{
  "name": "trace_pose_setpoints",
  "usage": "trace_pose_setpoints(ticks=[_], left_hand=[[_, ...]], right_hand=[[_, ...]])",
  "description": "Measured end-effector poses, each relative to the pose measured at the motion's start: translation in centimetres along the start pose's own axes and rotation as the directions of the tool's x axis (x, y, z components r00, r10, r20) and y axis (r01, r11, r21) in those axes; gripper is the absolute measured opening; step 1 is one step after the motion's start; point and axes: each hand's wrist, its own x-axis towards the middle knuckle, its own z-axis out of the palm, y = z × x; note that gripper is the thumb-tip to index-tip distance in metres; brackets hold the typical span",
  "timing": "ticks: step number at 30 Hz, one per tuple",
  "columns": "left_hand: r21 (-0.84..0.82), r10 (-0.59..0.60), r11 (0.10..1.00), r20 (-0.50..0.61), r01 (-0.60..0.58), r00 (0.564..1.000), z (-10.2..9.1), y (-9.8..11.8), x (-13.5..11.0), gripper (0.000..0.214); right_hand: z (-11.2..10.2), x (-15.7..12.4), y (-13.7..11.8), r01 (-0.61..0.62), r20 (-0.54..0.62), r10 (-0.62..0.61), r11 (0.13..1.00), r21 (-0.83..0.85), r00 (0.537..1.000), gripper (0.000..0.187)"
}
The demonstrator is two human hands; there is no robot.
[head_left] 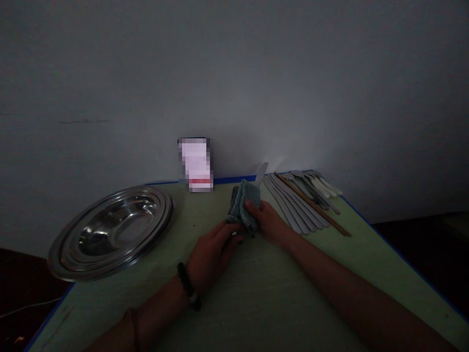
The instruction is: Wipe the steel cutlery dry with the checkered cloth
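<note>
A folded grey-green knit cloth (249, 194) is wrapped around the middle of a table knife (261, 174), whose rounded blade sticks out above it, pointing up and away. My right hand (271, 222) is closed on the cloth, its thumb pressed on the near face. Lower down, my left hand (216, 247) curls its fingers at the knife's near end, where a small bright bit of metal shows. Most of the handle is hidden by cloth and fingers. Just right of my right hand, several table knives (293, 203) lie fanned side by side.
Nested steel plates or basins (58, 261) stand on the green table (234, 303) at left. A lit phone (196, 164) leans on the wall behind. Right of the knives lie wooden chopsticks (315, 205), metal cutlery (304, 185) and white-handled pieces (326, 187), near the blue table edge.
</note>
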Motion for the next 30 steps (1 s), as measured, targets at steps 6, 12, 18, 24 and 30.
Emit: trace_pose_setpoints(ticks=[6, 12, 18, 24, 30], left_hand=[[-0.075, -0.058, 0.996, -0.041, 0.054, 0.998, -0.3, 0.2, 0.3, 0.013], [-0.115, -0.094, 0.989, -0.029, 0.09, 0.995, -0.5, 0.3, 0.5, 0.01], [-0.088, 0.123, 0.989, 0.083, -0.116, 0.989, -0.8, 0.6, 0.1, 0.015], [-0.035, 0.429, 0.897, 0.299, -0.44, 0.852, -0.7, 1.5, -0.4, 0.019], [-0.133, 0.503, 0.86, 0.378, -0.492, 0.777, -0.5, 1.9, -0.6, 0.015]], right_hand=[[-0.2, 0.1, 0.4, 0.001, 0.072, -0.002, 1.0, 0.019, 0.997, 0.033], [0.5, -0.2, 0.0, -0.046, 0.005, 0.045, 0.988, 0.148, 0.999, 0.029], [0.8, 0.4, -0.5, -0.043, -0.188, 0.13, 0.912, 0.408, 0.974, 0.027], [0.0, 1.4, -0.1, -0.046, -0.249, 0.216, 0.834, 0.55, 0.944, 0.023], [-0.4, 0.9, -0.9, -0.014, -0.182, 0.157, 0.793, 0.608, 0.971, 0.037]])
